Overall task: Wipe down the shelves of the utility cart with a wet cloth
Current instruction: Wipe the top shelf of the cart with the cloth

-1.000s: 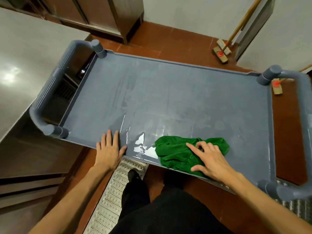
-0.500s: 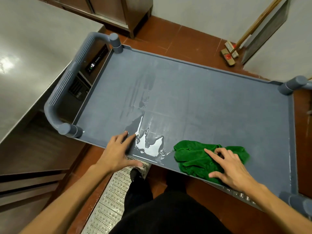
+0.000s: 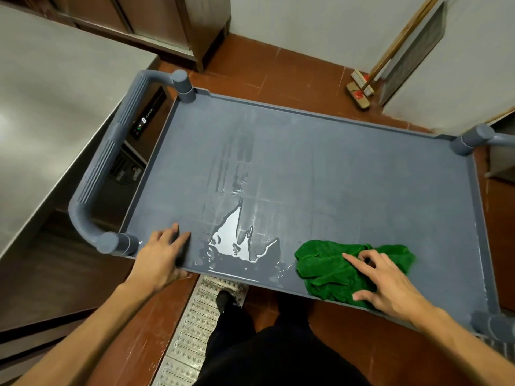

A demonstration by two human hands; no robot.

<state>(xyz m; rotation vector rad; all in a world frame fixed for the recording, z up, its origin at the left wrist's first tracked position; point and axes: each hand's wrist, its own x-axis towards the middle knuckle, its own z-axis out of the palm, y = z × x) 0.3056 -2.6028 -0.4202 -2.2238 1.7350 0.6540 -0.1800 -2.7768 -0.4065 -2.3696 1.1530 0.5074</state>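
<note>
Your right hand (image 3: 390, 282) lay palm-down on the green cloth (image 3: 326, 270), index finger extended, thumb splayed and the middle fingers slightly bent; it pressed on the fabric and did not clutch it. The cloth sat bunched on the utility cart's top shelf (image 3: 334, 174), against the shelf's near rim and toward its right end, with one fold lapping over that rim. Your left hand (image 3: 160, 257) held the near rim of the top shelf toward its left end, fingers resting on the shelf surface and the thumb tucked against the outer edge below. A puddle (image 3: 234, 242) of water stood on the top shelf between the two hands, touching neither, and wet streaks ran from it toward the shelf's middle. The ribbed push handle (image 3: 107, 165) arched beyond the shelf's left end. A stainless counter (image 3: 55, 93) stood to the left of the top shelf, past that handle. A broom (image 3: 359, 91) leaned against the wall beyond the shelf's far rim. A perforated floor grate (image 3: 199, 319) lay below the shelf's near rim.
</note>
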